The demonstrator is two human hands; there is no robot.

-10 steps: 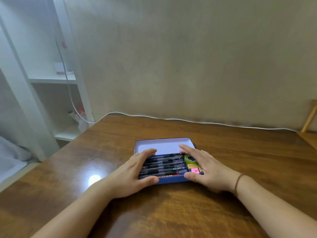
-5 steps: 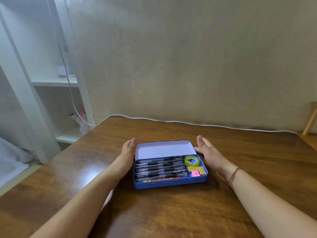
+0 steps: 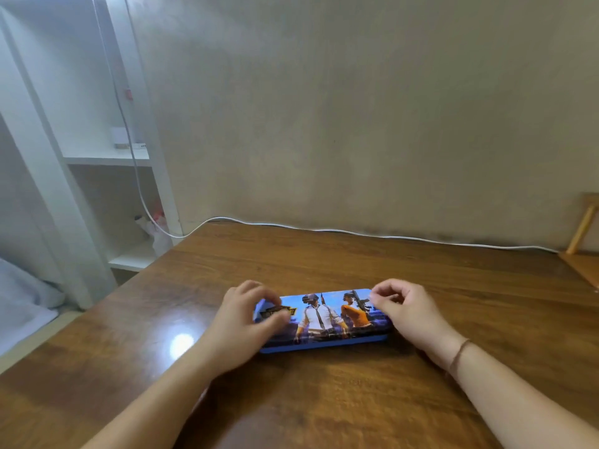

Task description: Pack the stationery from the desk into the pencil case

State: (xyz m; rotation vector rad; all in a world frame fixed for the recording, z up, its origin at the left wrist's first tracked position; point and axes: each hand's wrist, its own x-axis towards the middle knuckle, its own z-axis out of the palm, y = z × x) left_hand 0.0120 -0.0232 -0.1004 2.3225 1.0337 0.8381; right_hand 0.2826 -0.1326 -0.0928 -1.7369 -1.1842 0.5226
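Resting on our brown wooden desk (image 3: 324,400), the blue printed tin pencil case (image 3: 324,322) lies lid-down; left hand (image 3: 246,322) and right hand (image 3: 411,315) curl loosely at its ends, gripping nothing.

Glossy brown wood grain on the desk (image 3: 324,400), polished enough to throw back a bright lamp spot near the left forearm. The pencil case (image 3: 327,319) looks like smooth painted tin or hard plastic, which one I cannot tell, its lid a printed, faintly shiny picture over a plain blue base. Behind, the wall (image 3: 356,124) is matt and slightly mottled. The cable (image 3: 356,233) is smooth white plastic.
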